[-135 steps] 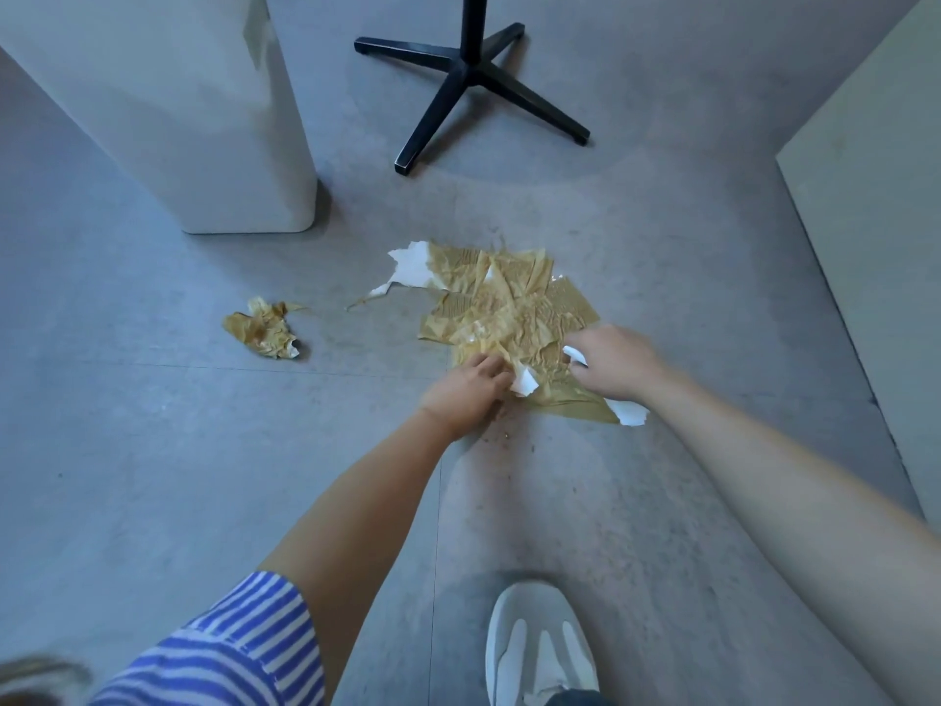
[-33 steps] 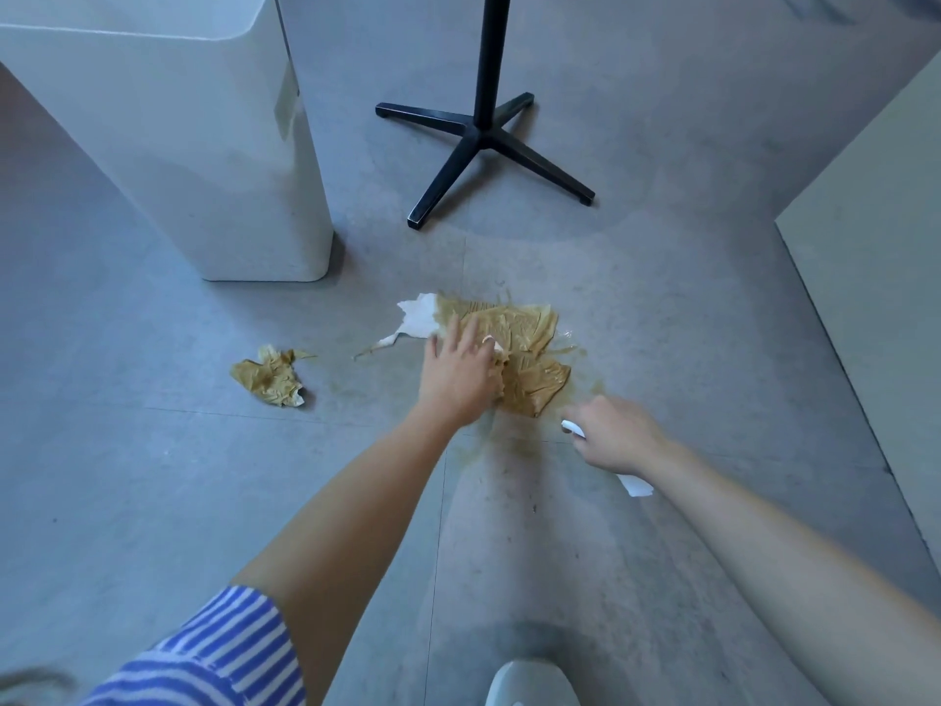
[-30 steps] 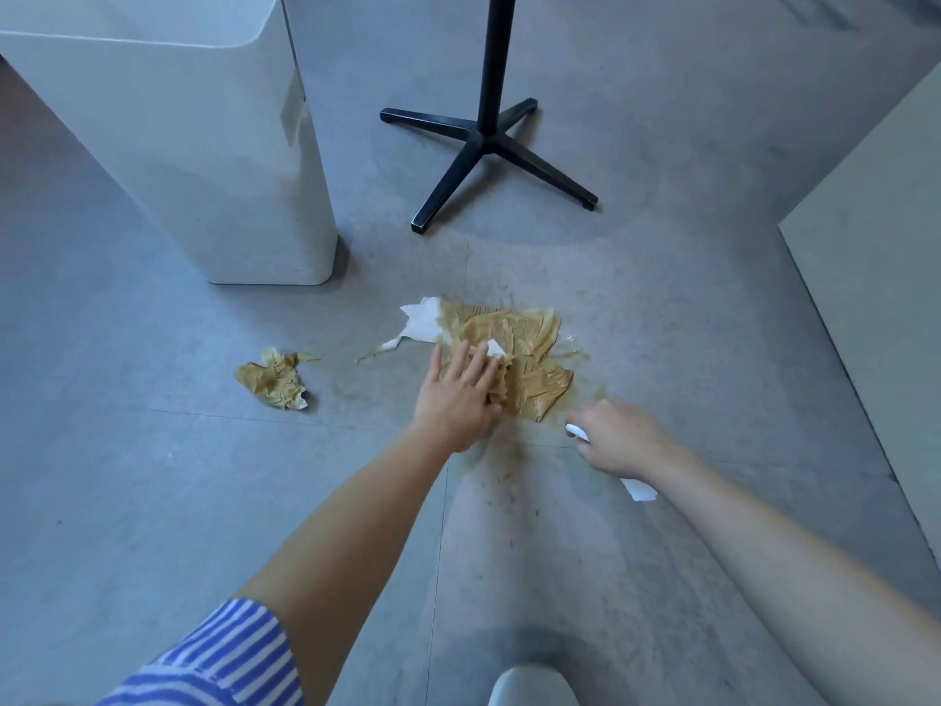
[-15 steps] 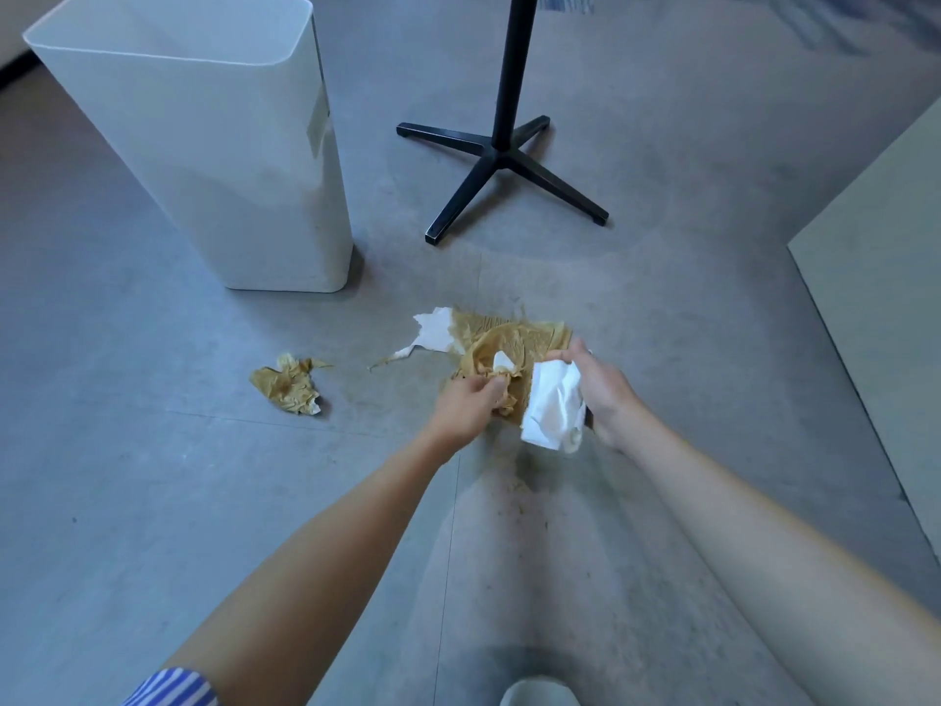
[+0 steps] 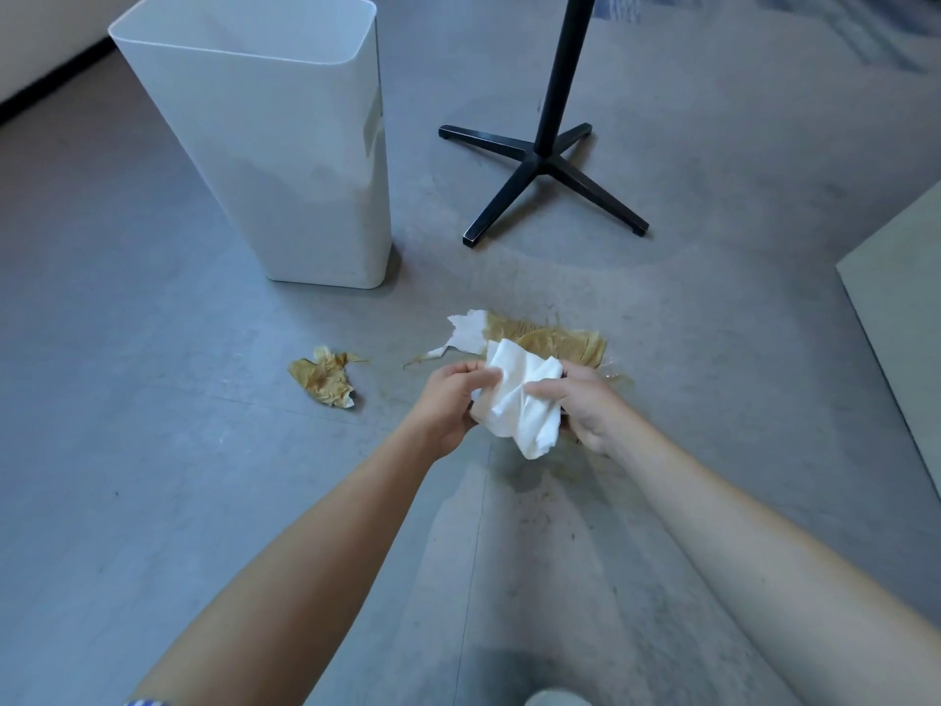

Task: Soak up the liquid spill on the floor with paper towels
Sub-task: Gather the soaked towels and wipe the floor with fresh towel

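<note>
Grey floor [image 5: 153, 400], seen from above: a white waste bin [image 5: 285, 160] stands at upper left and the black cross-foot of a stand [image 5: 540, 165] at upper right. At centre, soaked brown paper towels [image 5: 552, 338] lie flat over the spill, with a wet glint [image 5: 618, 382] at their right edge. Just below them in the frame, you hold a clean white paper towel [image 5: 524, 405], crumpled and clear of the floor. A small soaked wad [image 5: 323, 377] sits apart at centre left. Your left hand [image 5: 448, 405] pinches the clean towel's left side with curled fingers, and your right hand [image 5: 585, 407] grips its right side, thumb on top. Judging from this, you should open the sheet wide before laying it down. Set it over the wet right edge and press flat rather than rub.
</note>
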`<action>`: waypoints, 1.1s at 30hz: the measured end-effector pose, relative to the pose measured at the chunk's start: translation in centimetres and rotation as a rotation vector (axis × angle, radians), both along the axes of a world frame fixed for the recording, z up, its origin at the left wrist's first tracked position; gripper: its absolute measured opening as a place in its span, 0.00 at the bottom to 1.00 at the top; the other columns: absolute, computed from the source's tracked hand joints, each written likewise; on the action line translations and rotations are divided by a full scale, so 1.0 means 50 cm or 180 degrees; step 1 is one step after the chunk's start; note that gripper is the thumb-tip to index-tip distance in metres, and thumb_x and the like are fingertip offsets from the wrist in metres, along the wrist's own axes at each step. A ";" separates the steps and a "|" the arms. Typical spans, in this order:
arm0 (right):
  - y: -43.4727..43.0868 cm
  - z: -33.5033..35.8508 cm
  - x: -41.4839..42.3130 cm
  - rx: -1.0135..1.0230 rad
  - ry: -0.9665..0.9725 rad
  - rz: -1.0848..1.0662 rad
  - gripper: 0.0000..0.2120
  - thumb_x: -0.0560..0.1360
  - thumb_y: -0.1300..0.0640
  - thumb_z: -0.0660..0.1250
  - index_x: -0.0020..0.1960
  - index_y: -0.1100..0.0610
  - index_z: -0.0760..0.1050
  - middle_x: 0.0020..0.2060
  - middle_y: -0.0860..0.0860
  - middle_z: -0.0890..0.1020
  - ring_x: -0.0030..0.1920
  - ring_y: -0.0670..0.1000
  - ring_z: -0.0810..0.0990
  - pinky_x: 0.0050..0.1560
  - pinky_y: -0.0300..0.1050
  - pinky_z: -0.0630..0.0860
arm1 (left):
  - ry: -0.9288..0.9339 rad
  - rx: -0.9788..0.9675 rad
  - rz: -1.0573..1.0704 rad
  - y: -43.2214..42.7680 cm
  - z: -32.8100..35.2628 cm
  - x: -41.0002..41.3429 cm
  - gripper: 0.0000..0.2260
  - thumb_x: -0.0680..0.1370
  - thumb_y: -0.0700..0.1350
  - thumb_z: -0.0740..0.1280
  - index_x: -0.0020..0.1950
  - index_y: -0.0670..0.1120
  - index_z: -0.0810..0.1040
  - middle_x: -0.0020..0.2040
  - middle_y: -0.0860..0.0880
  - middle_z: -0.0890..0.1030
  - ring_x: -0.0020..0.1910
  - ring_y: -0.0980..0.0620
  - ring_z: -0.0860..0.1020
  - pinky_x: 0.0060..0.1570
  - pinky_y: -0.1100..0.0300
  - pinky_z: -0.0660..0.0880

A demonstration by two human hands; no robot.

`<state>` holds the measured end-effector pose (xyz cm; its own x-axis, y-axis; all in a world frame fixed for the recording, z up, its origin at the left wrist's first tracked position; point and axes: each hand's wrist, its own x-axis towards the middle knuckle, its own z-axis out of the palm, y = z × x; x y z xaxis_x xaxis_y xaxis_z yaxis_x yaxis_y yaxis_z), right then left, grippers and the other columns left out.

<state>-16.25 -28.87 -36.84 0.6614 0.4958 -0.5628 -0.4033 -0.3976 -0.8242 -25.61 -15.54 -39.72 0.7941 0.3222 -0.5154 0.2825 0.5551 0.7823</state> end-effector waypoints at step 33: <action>-0.079 -0.093 -0.014 -0.2586 -0.2414 0.1135 0.12 0.71 0.69 0.55 0.48 0.60 0.74 0.46 0.58 0.79 0.41 0.57 0.73 0.41 0.47 0.72 | 0.1447 0.1140 0.1010 0.088 -0.085 -0.096 0.13 0.66 0.33 0.75 0.40 0.45 0.74 0.38 0.47 0.77 0.37 0.48 0.75 0.37 0.57 0.73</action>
